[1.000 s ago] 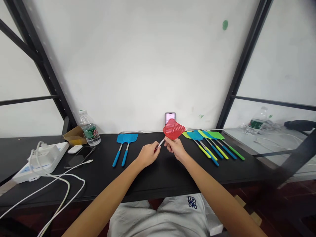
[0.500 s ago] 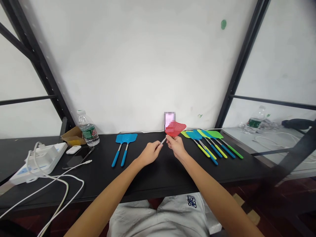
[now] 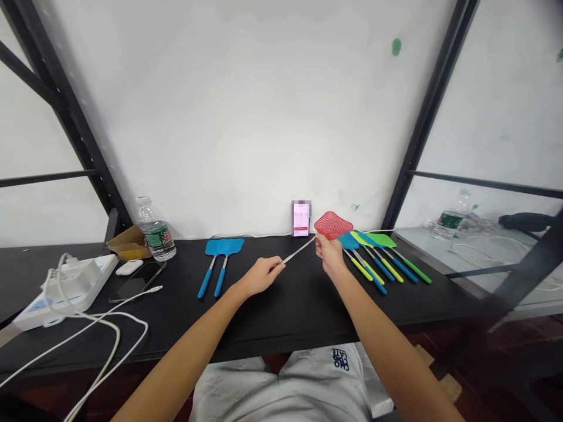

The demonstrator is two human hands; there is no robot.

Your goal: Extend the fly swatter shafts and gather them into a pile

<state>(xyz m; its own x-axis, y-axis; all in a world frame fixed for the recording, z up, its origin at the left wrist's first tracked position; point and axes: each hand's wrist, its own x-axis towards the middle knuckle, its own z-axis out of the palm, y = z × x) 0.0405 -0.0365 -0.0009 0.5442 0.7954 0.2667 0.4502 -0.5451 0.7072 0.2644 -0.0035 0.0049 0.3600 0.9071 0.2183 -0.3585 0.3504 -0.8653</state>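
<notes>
A red plastic fly swatter (image 3: 333,225) is held up over the black table (image 3: 281,316), right of the middle of the frame. Its mesh head is raised at the upper right, and its thin metal shaft (image 3: 299,250) slants down to the left. The lower end of the shaft is enclosed by the curled left hand (image 3: 259,276), so the exact grip there is hidden. The right hand (image 3: 329,256) is closed in a pinch high on the shaft, just under the head.

The swatter is judged to be light, with a soft, flexible head that could bend if gripped. The slim shaft looks stiff but smooth, so it may slip. The shaft seems a better place to take hold than the mesh.

Two blue fly swatters (image 3: 224,252) lie left of the hands, and a fan of blue and green fly swatters (image 3: 369,246) lies to the right. A phone (image 3: 301,218) stands upright against the wall behind. A water bottle (image 3: 155,231) and a white power strip (image 3: 65,290) are placed toward the left.
</notes>
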